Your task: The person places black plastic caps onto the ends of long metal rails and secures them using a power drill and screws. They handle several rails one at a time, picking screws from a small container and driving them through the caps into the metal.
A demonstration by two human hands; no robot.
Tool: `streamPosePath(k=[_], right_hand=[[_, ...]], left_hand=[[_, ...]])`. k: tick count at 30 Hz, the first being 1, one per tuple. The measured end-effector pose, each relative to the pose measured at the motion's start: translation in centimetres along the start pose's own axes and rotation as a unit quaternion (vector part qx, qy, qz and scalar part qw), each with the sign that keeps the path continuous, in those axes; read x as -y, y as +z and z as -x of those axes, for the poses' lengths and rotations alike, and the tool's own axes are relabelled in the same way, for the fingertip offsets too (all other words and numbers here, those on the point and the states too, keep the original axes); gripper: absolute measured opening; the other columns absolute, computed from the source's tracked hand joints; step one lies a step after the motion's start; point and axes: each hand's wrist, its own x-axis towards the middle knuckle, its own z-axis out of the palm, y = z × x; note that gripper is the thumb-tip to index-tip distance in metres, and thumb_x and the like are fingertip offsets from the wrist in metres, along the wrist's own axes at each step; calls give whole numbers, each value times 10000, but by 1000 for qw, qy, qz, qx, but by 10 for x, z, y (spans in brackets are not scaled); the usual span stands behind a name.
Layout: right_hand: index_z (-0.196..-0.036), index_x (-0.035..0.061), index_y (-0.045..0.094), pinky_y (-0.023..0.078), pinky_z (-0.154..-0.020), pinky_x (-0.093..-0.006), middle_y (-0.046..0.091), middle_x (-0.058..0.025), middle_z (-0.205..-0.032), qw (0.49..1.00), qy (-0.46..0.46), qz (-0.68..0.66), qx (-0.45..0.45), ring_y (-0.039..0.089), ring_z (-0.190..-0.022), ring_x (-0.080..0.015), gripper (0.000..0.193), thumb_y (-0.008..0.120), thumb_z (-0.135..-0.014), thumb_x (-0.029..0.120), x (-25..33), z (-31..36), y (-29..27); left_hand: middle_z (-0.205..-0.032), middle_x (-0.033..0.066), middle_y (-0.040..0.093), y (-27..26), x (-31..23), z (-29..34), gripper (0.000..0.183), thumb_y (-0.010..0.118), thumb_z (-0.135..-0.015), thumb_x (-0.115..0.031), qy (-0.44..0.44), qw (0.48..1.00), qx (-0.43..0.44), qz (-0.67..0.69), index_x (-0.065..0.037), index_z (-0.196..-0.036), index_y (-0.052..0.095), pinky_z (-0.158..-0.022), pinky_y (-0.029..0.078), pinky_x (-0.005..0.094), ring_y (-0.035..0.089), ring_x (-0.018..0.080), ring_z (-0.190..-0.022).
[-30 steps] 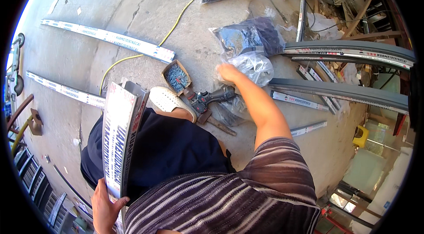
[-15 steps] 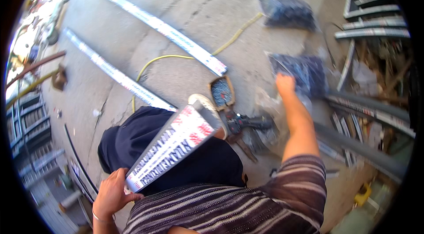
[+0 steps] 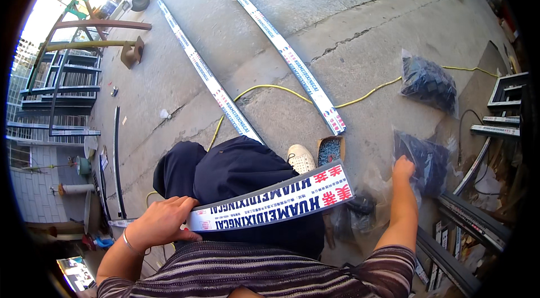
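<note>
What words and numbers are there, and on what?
I can't copy print out, only say where:
Held bar: big dark letters, red characters; smallest lines unreadable.
Left floor bar: blue letters, far end too small.
Right floor bar: blue letters, red characters.
Lower-right bars: too small.

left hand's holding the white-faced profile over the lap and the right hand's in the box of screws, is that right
Wrong on the right hand: the head view shows it at the left edge of the clear bag of dark pieces. The left hand does hold the white-faced profile over the lap.
</note>
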Motion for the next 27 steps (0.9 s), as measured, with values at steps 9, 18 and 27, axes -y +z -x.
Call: streamPosePath(k=[9, 18, 27], right_hand=[[-1113, 94, 561, 548, -733, -460, 582, -168, -1112, 972, 56, -220, -60, 664, -916, -329, 260, 598, -878, 199, -26, 57, -66], [-1211, -28, 542, 524, -831, -284, 641, -77, -1038, 299, -178, -937, -41, 625, -907, -146, 422, 709, -852, 119, -26, 191, -281], [-1237, 19, 460, 510, -863, -285, 614, -95, -1072, 285, -261, -920, -72, 600, -953, -135, 421, 667, -873, 67, -22, 248, -339]], left_hand=[[-982, 138, 621, 3, 8, -5, 618, 780, -699, -421, 37, 997, -54, 32, -4, -1097, 557, -811, 495, 391, 610, 321, -957], [-984, 144, 611, -22, -13, -21, 494, 802, -698, -264, 66, 957, -227, 166, 12, -1037, 570, -824, 473, 375, 595, 306, -912], [-1249, 220, 530, -31, -85, -68, 736, 754, -765, -250, 279, 917, -261, 119, -40, -1365, 380, -999, 418, 412, 536, 356, -1163]])
